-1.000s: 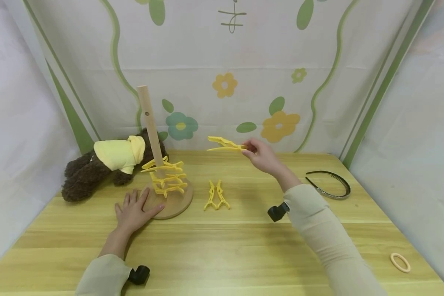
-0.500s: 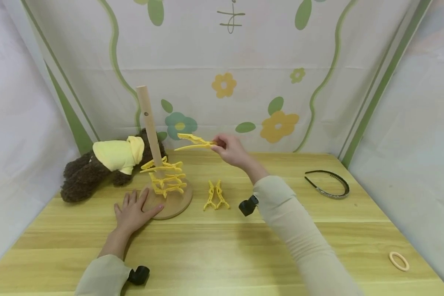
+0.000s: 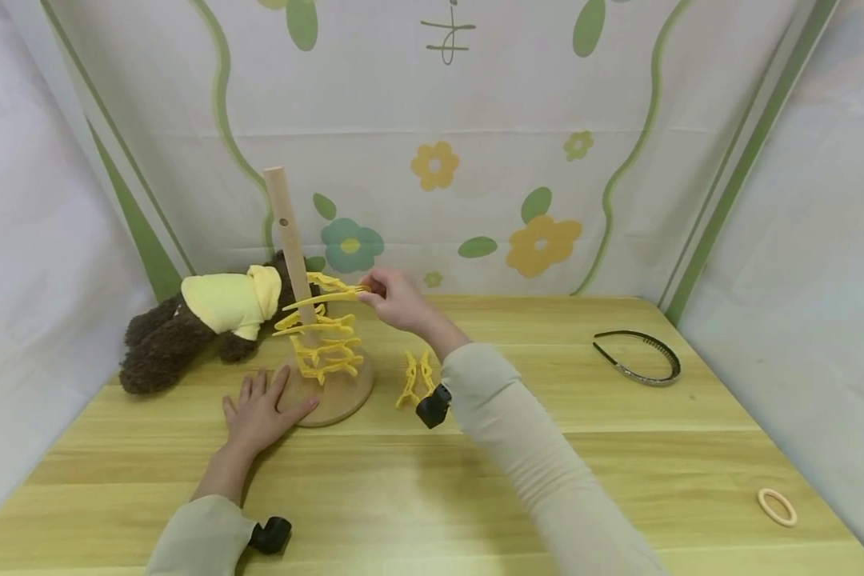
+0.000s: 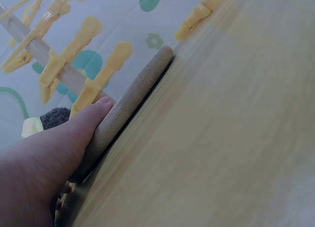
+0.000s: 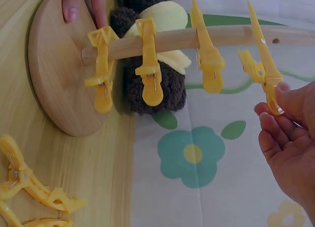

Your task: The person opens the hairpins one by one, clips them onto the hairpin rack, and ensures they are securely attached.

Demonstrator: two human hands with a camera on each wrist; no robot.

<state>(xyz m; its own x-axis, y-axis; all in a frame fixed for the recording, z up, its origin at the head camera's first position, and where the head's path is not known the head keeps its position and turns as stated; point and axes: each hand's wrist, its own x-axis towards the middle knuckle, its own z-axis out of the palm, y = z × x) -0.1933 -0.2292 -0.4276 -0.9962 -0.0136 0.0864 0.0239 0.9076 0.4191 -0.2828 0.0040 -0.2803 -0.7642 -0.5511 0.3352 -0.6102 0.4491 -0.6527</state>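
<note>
My right hand point(image 3: 398, 301) pinches the handle end of a yellow hair clip point(image 5: 266, 72), its jaws spread at the wooden post point(image 3: 289, 232). In the right wrist view the clip's long prong overlaps the post. Lower on the post, several more yellow clips point(image 5: 150, 64) are fastened in a row, one above another. My left hand point(image 3: 259, 416) lies with spread fingers on the round wooden base point(image 3: 342, 408), thumb over its near rim. Two loose yellow clips point(image 3: 410, 380) lie on the table right of the base, partly behind the right wrist's camera.
Behind the post, a brown plush bear point(image 3: 162, 344) in a yellow hoodie lies on its side. A black headband point(image 3: 644, 376) is on the right of the wooden table point(image 3: 619, 480), with a beige ring point(image 3: 776, 507) near the right edge. A printed cloth point(image 3: 518, 96) stands behind.
My right hand has carried the yellow hair clip leftward, from mid-table to the post, and its jaws now overlap the post. The left hand has stayed on the base.
</note>
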